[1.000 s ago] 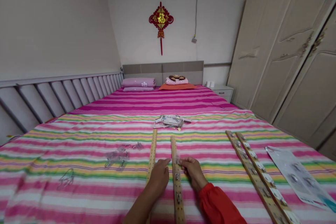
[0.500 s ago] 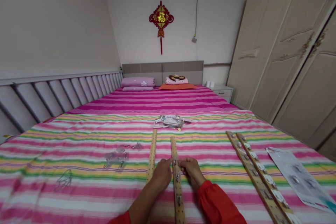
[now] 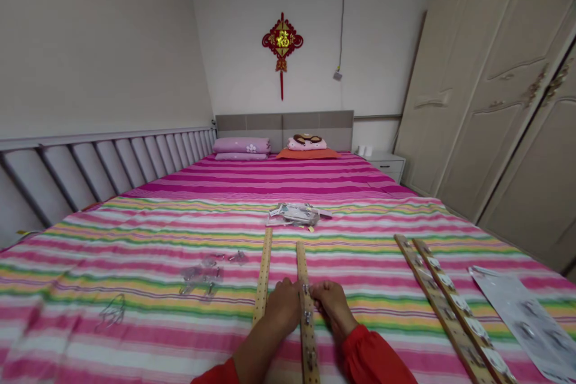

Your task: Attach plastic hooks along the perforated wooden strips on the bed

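Note:
My left hand, fingers curled, rests against the left edge of a pale wooden strip with rows of holes. Its fingertips meet a small shiny metal fitting on the strip. From the right, my right hand pinches at that same fitting; the fingers hide much of the contact. Nearer to me on the strip are two more metal fittings, one at mid-length and one lower. A second holed wooden strip lies bare to the left, partly behind my left hand.
Small clear bags with metal parts lie left, beside a loose clear bag. More packets sit beyond the strips. On the right are two fitted strips, one with white discs, and a clear pack. Everything rests on a striped sheet.
The whole view has shifted slightly, so things appear a little lower and further right. Both hands stay at the same metal fitting, with only small finger movement.

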The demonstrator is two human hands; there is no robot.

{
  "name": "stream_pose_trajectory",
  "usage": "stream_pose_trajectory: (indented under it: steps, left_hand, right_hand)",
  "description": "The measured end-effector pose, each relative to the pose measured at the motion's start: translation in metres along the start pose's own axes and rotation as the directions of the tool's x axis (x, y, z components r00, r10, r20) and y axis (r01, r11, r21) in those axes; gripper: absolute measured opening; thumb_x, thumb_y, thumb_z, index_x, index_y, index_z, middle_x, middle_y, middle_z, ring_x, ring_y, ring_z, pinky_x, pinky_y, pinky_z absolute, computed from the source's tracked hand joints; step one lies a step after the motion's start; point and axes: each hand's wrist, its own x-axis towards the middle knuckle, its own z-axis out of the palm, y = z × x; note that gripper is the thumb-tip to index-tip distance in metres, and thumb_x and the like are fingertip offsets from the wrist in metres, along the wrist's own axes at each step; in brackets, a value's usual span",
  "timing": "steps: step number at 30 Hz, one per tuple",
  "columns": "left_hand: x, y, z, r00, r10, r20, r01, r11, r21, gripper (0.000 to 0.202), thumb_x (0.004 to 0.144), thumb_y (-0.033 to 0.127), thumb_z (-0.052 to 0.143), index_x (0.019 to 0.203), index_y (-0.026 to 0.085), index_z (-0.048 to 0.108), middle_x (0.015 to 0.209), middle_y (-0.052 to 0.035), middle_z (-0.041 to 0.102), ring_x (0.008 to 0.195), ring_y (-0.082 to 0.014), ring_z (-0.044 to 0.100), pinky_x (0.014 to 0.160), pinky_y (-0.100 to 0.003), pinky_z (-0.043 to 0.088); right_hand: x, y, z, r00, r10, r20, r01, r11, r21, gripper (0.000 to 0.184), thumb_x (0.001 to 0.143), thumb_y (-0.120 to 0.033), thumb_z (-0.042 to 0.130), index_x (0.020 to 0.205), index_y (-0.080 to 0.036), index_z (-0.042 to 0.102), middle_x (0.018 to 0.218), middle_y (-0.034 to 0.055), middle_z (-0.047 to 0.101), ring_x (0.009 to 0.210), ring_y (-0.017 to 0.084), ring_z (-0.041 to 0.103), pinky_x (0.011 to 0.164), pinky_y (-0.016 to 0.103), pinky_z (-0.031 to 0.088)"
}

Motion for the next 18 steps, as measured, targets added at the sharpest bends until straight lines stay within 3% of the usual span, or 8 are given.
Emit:
stream_pose_trajectory:
  steps: [5,9,14,18]
  left_hand:
    - [-0.002,0.001,-0.001,1.000,-0.004,0.016,0.004,1.000,0.007,0.031,0.079,0.029,0.053,0.106,0.029,0.066,0.090,-0.0080,0.054,0.098,-0.0296,0.051,0.094,-0.048,0.034]
    - [-0.004,0.002,-0.001,1.000,0.013,0.007,-0.013,0.999,0.050,0.035,0.081,0.027,0.048,0.112,0.027,0.065,0.094,-0.0109,0.056,0.099,-0.0313,0.052,0.091,-0.048,0.037]
    - [-0.006,0.002,0.000,0.998,0.042,0.036,-0.047,0.988,0.146,0.042,0.082,0.026,0.046,0.121,0.023,0.061,0.103,-0.0159,0.058,0.100,-0.0338,0.052,0.087,-0.049,0.040]
    - [0.005,-0.011,-0.009,0.991,0.121,0.058,-0.120,0.992,-0.029,0.040,0.079,0.019,0.049,0.116,0.026,0.064,0.102,-0.0110,0.061,0.096,-0.0267,0.056,0.087,-0.039,0.042]
  right_hand:
    - [0.001,0.004,-0.003,0.997,-0.075,-0.022,0.074,0.997,-0.010,0.013,0.046,-0.027,0.069,0.049,-0.018,0.060,0.040,-0.0034,0.055,0.038,0.012,0.047,0.040,0.024,0.037]
    - [0.001,0.002,-0.006,0.989,-0.149,-0.018,0.149,0.989,-0.024,0.027,0.049,-0.031,0.074,0.072,-0.017,0.073,0.069,0.0041,0.074,0.068,0.021,0.065,0.067,0.031,0.050]
    - [0.005,0.002,-0.008,0.978,-0.158,0.138,0.175,0.977,-0.119,0.031,0.053,-0.041,0.075,0.075,-0.019,0.078,0.085,0.0091,0.077,0.090,0.031,0.067,0.089,0.043,0.047]
    - [0.006,0.006,-0.014,0.981,-0.119,0.153,0.125,0.992,-0.030,0.039,0.053,-0.043,0.078,0.085,-0.021,0.078,0.096,0.0090,0.076,0.098,0.030,0.065,0.090,0.040,0.048]
